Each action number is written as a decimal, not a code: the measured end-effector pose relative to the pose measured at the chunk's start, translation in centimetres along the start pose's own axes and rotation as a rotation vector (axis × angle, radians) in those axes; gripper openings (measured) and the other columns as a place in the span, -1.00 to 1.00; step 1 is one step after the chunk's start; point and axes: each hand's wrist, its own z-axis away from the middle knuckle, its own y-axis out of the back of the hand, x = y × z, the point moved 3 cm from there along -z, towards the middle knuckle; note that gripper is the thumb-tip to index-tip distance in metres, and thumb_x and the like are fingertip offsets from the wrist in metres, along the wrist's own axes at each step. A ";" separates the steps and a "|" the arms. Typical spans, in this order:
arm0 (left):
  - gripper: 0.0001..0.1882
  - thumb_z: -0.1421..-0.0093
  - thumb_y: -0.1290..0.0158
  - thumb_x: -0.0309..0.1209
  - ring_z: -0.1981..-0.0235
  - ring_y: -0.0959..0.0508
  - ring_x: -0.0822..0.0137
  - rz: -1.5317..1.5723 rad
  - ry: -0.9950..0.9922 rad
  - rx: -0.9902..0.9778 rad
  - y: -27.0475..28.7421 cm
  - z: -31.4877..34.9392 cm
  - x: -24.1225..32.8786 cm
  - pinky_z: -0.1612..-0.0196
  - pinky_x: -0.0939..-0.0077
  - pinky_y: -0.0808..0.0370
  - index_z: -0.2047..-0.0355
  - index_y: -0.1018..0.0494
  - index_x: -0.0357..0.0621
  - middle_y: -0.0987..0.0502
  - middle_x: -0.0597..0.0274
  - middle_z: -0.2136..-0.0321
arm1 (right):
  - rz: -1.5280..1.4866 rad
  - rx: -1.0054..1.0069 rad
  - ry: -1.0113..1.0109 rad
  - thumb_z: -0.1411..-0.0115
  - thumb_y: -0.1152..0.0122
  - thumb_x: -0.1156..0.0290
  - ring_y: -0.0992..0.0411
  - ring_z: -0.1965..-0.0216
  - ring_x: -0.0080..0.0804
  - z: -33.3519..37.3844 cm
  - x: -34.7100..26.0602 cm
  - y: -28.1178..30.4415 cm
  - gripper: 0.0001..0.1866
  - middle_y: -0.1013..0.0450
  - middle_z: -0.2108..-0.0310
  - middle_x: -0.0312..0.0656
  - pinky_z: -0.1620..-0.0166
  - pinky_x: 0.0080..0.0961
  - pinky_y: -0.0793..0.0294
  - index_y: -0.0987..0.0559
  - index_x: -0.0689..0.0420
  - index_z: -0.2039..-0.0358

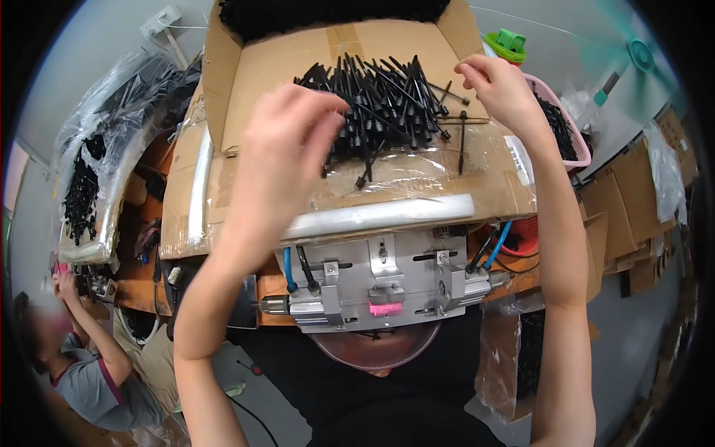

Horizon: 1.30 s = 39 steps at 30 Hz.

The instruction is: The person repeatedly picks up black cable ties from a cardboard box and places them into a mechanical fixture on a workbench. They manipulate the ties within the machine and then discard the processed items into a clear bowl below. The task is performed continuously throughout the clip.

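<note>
A heap of thin black rods with thicker collar ends (391, 104) lies on a cardboard sheet (491, 156). My left hand (287, 145) hovers over the heap's left side, smeared by motion; whether its fingers hold anything does not show. Beyond the heap's right edge, my right hand (488, 82) is raised with fingers curled and tips pinched together. Anything between those tips is too small to make out. One loose rod (462, 141) lies apart below that hand. Nearer to me sits a metal fixture (350, 276) with a pink block (386, 308) at its front.
An open carton (223, 89) stands behind the heap, black parts at its far end. A pink basket (585, 153) of black parts is at right, near a green fan (640, 56). A clear bowl (376, 357) sits below the fixture. Another person (97, 372) works at lower left.
</note>
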 end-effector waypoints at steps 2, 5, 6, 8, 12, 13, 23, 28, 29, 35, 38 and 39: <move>-0.74 -0.08 -0.22 -0.44 0.25 -0.48 0.17 -0.096 -0.156 0.021 -2.7 0.4 2.2 0.19 0.36 -0.45 0.21 -0.49 -0.19 -0.44 0.18 0.32 | 0.036 0.078 0.069 -0.29 -0.03 0.34 -0.52 0.40 -0.32 -0.1 1.5 0.3 -0.72 -0.56 0.44 -0.10 0.25 -0.44 -0.46 -0.59 0.24 0.14; -0.65 0.02 -0.29 -0.33 0.32 -0.44 0.18 -0.382 -0.251 0.032 -7.0 -0.6 4.0 0.21 0.35 -0.44 0.27 -0.44 -0.19 -0.38 0.19 0.41 | 0.133 0.095 0.084 -0.23 -0.08 0.42 -0.55 0.37 -0.26 -0.4 3.2 0.4 -0.77 -0.55 0.47 -0.06 0.22 -0.43 -0.48 -0.61 0.24 0.18; -0.64 0.03 -0.28 -0.31 0.32 -0.44 0.22 -0.451 -0.266 0.027 -8.2 -1.0 3.6 0.21 0.38 -0.43 0.30 -0.40 -0.15 -0.36 0.21 0.41 | 0.163 0.066 0.080 -0.23 -0.10 0.42 -0.54 0.38 -0.26 -0.4 3.7 0.2 -0.77 -0.55 0.47 -0.06 0.23 -0.44 -0.47 -0.61 0.25 0.19; -0.66 0.03 -0.28 -0.32 0.32 -0.45 0.23 -0.534 -0.299 0.017 -9.3 -1.5 2.9 0.22 0.39 -0.44 0.32 -0.39 -0.15 -0.37 0.22 0.41 | 0.164 0.019 0.061 -0.22 -0.12 0.41 -0.53 0.39 -0.27 0.0 4.1 0.0 -0.78 -0.55 0.47 -0.05 0.24 -0.44 -0.47 -0.60 0.25 0.19; -0.77 -0.03 -0.25 -0.41 0.34 -0.51 0.24 -0.344 -0.289 0.070 -7.4 -1.2 3.0 0.30 0.40 -0.46 0.37 -0.45 -0.20 -0.45 0.20 0.43 | 0.076 -0.036 0.088 -0.21 -0.15 0.41 -0.49 0.42 -0.27 1.3 3.8 -0.6 -0.79 -0.53 0.46 -0.04 0.28 -0.42 -0.44 -0.59 0.26 0.21; -0.80 -0.05 -0.25 -0.43 0.34 -0.52 0.25 -0.245 -0.273 0.095 -6.4 -1.1 3.1 0.31 0.40 -0.47 0.37 -0.46 -0.21 -0.46 0.19 0.43 | 0.063 -0.044 0.115 -0.22 -0.16 0.40 -0.48 0.43 -0.27 1.6 3.9 -0.6 -0.79 -0.52 0.47 -0.04 0.29 -0.42 -0.43 -0.59 0.26 0.21; -0.80 -0.19 -0.15 -0.58 0.31 -0.57 0.50 0.512 0.413 0.127 2.6 2.8 0.0 0.17 0.64 -0.52 0.16 -0.55 -0.39 -0.61 0.20 0.33 | 0.202 -0.035 0.320 -0.03 -0.11 0.69 -0.44 0.27 0.03 9.6 5.1 1.2 -0.74 -0.42 0.37 -0.02 0.18 -0.26 -0.42 -0.56 0.24 0.23; -0.81 -0.17 -0.11 -0.71 0.25 -0.57 0.43 0.588 0.349 0.207 2.7 8.1 0.9 0.15 0.61 -0.53 0.18 -0.49 -0.39 -0.60 0.10 0.20 | 0.100 -0.073 0.420 -0.05 -0.11 0.72 -0.45 0.25 -0.03 9.9 5.0 -0.1 -0.81 -0.42 0.34 -0.06 0.16 -0.33 -0.44 -0.53 0.28 0.29; -0.80 -0.14 -0.11 -0.75 0.25 -0.58 0.41 0.620 0.342 0.269 2.7 9.3 1.5 0.15 0.58 -0.54 0.21 -0.46 -0.39 -0.59 0.06 0.18 | 0.090 -0.052 0.441 -0.06 -0.12 0.71 -0.45 0.24 -0.03 9.9 4.4 -0.2 -0.83 -0.43 0.33 -0.06 0.15 -0.35 -0.44 -0.53 0.29 0.29; -0.66 0.01 -0.20 -0.79 0.24 -0.57 0.32 0.150 0.193 0.117 -0.9 18.5 6.6 0.17 0.50 -0.55 0.22 -0.45 -0.28 -0.53 0.13 0.29 | -0.440 0.359 0.299 -0.28 -0.10 0.57 -0.48 0.31 -0.52 12.0 -0.7 1.1 -0.87 -0.52 0.40 -0.22 0.19 -0.63 -0.43 -0.58 0.30 0.21; -0.39 0.04 -0.21 -0.76 0.29 -0.50 0.21 0.138 0.242 -0.058 -3.8 21.7 9.7 0.20 0.41 -0.49 -0.08 -0.39 -0.24 -0.48 0.09 0.32 | -0.678 0.262 0.147 -0.38 0.02 0.51 -0.37 0.32 -0.61 14.5 -2.7 1.1 -0.74 -0.46 0.36 -0.26 0.23 -0.70 -0.34 -0.50 0.27 -0.02; -0.27 0.05 -0.21 -0.76 0.30 -0.47 0.16 0.153 0.273 -0.135 -4.9 22.5 10.2 0.20 0.38 -0.46 -0.19 -0.33 -0.25 -0.46 0.07 0.32 | -0.752 0.250 0.122 -0.38 0.02 0.49 -0.35 0.35 -0.62 15.4 -3.0 1.0 -0.73 -0.45 0.37 -0.26 0.26 -0.71 -0.31 -0.49 0.27 -0.04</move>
